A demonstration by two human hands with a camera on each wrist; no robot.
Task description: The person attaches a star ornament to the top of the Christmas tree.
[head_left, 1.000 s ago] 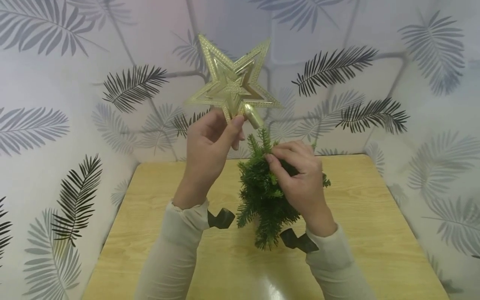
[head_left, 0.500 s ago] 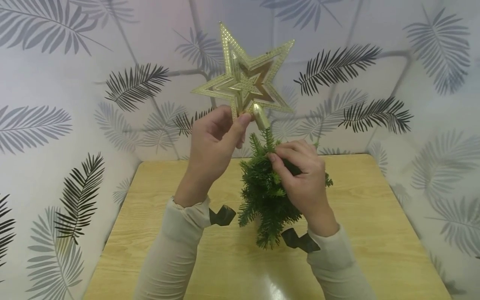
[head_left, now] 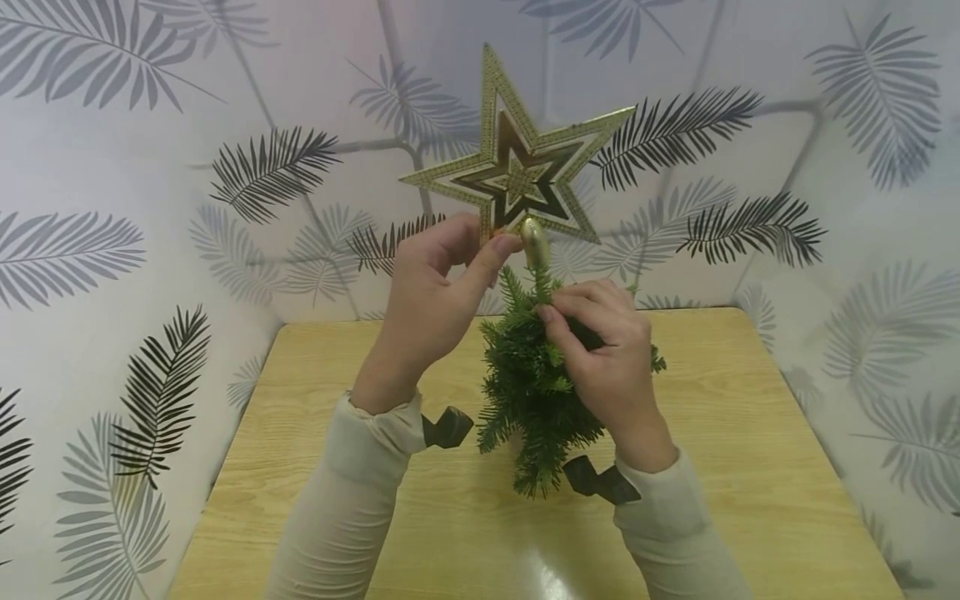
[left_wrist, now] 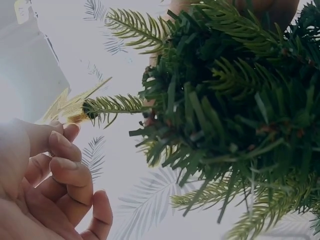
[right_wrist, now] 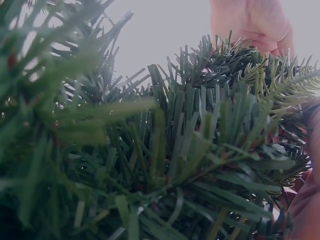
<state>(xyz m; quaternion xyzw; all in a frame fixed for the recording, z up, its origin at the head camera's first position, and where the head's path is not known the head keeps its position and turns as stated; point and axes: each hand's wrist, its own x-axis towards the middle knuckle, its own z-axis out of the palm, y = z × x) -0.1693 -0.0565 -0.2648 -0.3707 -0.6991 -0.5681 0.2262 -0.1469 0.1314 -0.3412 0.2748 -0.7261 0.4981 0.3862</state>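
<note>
A gold star tree topper (head_left: 519, 177) is pinched near its base by the thumb and fingers of my left hand (head_left: 431, 304). Its hollow gold socket (head_left: 536, 243) sits over the top sprig of a small artificial Christmas tree (head_left: 532, 400). In the left wrist view, that top sprig (left_wrist: 116, 104) reaches into the socket's dark mouth. My right hand (head_left: 611, 354) pinches the tree just below its tip, thumb against fingers. Green needles (right_wrist: 190, 145) fill most of the right wrist view and hide part of that grip. The tree's base is hidden under its branches.
The tree stands on a light wood-grain table (head_left: 315, 500). Behind and beside the table hangs leaf-patterned white wall covering (head_left: 862, 275). Dark wrist-camera mounts (head_left: 447, 427) stick out from both cuffs near the lower branches.
My left hand has moved slightly right, and the star has tilted clockwise. Its socket has come down over the tree's top sprig. The right hand keeps almost the same place.
</note>
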